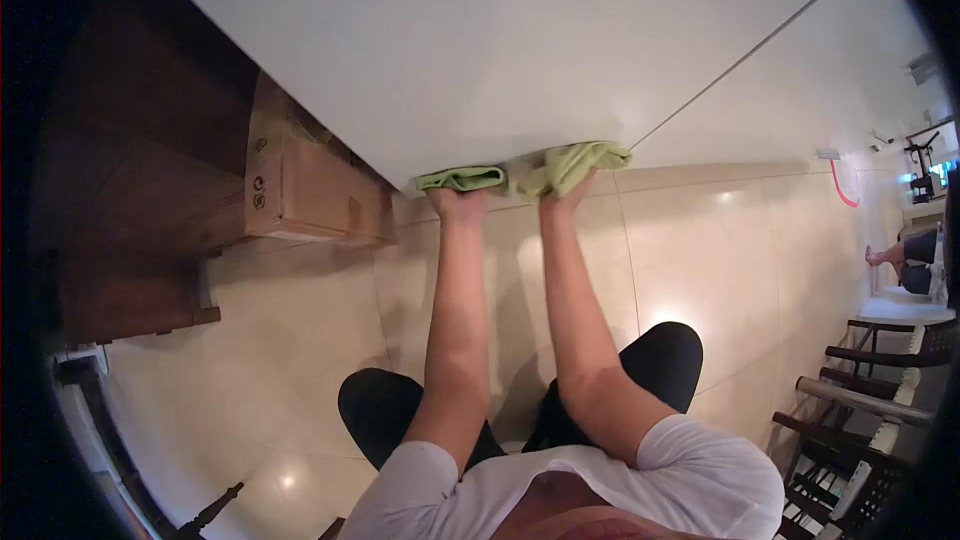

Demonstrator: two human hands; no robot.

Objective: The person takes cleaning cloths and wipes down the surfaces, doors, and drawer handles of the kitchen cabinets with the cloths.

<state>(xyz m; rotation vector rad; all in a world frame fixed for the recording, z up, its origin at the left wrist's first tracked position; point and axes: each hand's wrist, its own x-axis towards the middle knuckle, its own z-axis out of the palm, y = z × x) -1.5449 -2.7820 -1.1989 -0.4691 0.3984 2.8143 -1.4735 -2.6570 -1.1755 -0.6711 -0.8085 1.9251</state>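
Folded green cloth (pixel 458 178) is near the middle of the head view, toward 12 o'clock, at the lower edge of a large white surface (pixel 420 40). A crumpled green cloth (pixel 575 165) is just beside it, toward 2 o'clock, along the same edge. The left hand (pixel 458 203) meets the folded cloth and the right hand (pixel 566 197) meets the crumpled one; only wrists and the backs of the hands show. All the fingers are hidden by fabric, so I cannot tell whether they grip or lie flat.

The white surface is cut off at 12 o'clock, and a dark seam crosses it toward 2 o'clock. At 10 o'clock a cardboard box (pixel 325 190) stands on the tiled floor (pixel 710 250), partly covered by the white surface, its printed marks too small to read. Dark wooden furniture (pixel 140 190) at 9 o'clock sinks into shadow. Chairs (pixel 860 410) at 4 o'clock overlap and run into the black lens border. At 3 o'clock another person's leg (pixel 890 255) shows, the rest of that person mostly cut off; a pink-edged object (pixel 846 188) nearby is hard to make out.
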